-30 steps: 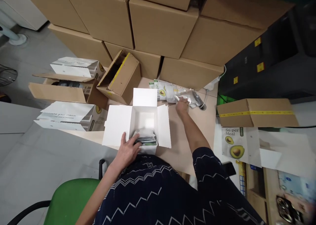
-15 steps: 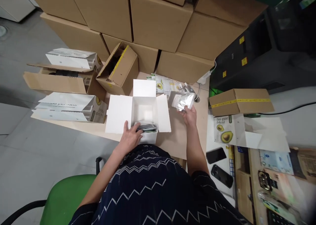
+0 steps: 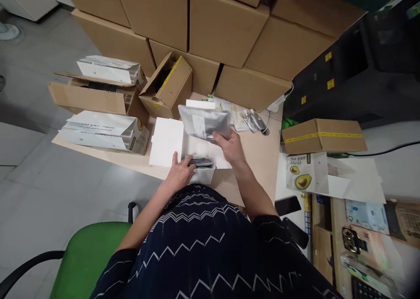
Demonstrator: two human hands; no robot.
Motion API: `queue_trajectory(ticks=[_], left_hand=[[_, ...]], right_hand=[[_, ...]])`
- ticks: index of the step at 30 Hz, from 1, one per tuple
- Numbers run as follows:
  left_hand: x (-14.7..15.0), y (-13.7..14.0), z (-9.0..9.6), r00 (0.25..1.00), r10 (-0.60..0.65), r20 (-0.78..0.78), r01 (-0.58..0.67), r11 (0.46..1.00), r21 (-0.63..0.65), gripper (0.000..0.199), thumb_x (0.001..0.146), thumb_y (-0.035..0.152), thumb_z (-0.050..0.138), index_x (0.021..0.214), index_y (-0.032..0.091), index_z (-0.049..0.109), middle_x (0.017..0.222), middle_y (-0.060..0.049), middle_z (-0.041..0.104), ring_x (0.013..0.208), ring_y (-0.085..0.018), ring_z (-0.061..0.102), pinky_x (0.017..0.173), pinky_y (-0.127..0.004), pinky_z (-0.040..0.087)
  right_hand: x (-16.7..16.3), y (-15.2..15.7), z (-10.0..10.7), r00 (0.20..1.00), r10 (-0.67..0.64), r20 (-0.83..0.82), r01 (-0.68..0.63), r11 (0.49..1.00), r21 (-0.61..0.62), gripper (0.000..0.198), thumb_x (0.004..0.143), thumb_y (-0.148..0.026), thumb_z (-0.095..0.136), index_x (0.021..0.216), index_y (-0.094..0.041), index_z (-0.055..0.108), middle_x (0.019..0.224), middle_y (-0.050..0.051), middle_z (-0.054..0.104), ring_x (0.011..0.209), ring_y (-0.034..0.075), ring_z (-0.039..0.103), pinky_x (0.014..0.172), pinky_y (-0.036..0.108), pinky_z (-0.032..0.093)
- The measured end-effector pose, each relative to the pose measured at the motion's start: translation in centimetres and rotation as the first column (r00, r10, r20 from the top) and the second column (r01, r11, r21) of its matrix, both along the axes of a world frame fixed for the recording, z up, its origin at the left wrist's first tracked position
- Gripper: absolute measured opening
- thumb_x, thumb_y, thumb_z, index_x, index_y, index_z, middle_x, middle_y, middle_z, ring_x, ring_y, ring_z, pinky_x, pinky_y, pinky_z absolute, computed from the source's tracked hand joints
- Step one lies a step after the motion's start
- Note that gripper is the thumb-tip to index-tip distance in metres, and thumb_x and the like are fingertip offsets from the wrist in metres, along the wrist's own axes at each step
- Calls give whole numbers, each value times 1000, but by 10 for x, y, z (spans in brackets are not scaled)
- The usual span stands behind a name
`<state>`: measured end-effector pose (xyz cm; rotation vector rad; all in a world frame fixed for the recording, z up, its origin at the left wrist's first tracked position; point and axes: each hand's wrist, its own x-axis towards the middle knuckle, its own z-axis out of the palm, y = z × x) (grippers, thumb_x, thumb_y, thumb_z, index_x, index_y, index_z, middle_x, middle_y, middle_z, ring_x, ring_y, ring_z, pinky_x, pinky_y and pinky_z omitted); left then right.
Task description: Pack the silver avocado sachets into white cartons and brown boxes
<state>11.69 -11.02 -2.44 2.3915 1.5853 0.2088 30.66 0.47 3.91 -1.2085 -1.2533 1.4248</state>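
A white box (image 3: 202, 176) with raised flaps stands before me on the table. Inside, several flat packets (image 3: 201, 161) stand along its near side. My left hand (image 3: 181, 173) rests at the box's left edge, fingers apart; some fingertips touch the packets. My right hand (image 3: 231, 148) pinches a silver foil pouch (image 3: 206, 122) by its right corner, above the box opening. That pouch hides most of the box's far part and its right flap. Behind it lie printed avocado pouches (image 3: 239, 117) and small clear-and-dark packets (image 3: 254, 120).
Left of the box are white printed cartons (image 3: 105, 130) and open brown boxes (image 3: 169, 85). Stacked brown boxes (image 3: 226, 26) form a wall behind. To the right are a black machine (image 3: 341, 85), a taped brown box (image 3: 323, 135), an avocado carton (image 3: 303, 172) and phones (image 3: 288, 206).
My right hand has brought the silver pouch leftward from the table's right side to above the white box. My left hand stays at the box edge. The view has shifted slightly.
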Motion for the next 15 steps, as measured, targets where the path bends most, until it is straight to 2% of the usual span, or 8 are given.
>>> queue_trajectory(ticks=[3,7,10,12,13,15], left_hand=[[1,0,1,1000,12,15,-12,1000,-15,18,91,22,59,104,18,71,140,-19,56,109,-31,66,114,-73,18],[0,-1,1,1000,14,8,-14,1000,-23,19,91,23,58,105,18,71,143,-19,53,112,-31,65,115,-73,19],[-1,-1,1,1000,9,15,-8,1000,-19,20,92,23,57,107,17,70,146,-21,50,119,-33,62,115,-73,18],[0,-1,2,1000,3,7,-3,1000,-20,21,92,23,57,107,15,69,148,-24,48,122,-34,60,114,-74,18],[0,-1,2,1000,3,-1,-3,1000,-23,21,92,23,57,107,15,69,148,-24,47,123,-35,59,114,-74,18],[1,-1,2,1000,8,-9,-8,1000,-30,21,92,23,57,107,14,69,149,-26,46,123,-35,59,114,-74,18]], right_hand=[[-10,-1,-24,946,101,309,-117,992,35,32,83,-34,62,111,-21,69,101,1,74,98,20,68,92,34,55],[5,9,-45,757,255,602,-295,955,-34,35,79,-19,55,110,-20,72,103,2,74,95,21,67,90,31,51],[12,19,-46,693,375,616,-406,909,-97,38,75,-17,55,109,-17,73,96,1,74,91,20,67,83,27,50],[9,27,-43,659,468,588,-494,859,-130,40,74,-16,56,111,-16,73,96,1,74,91,19,66,81,25,48],[6,31,-42,616,518,594,-545,824,-153,40,74,-15,56,111,-15,73,97,1,74,92,19,66,80,24,47],[-3,38,-40,460,614,641,-649,726,-229,39,75,-12,56,109,-14,74,97,3,74,91,19,65,78,23,45]])
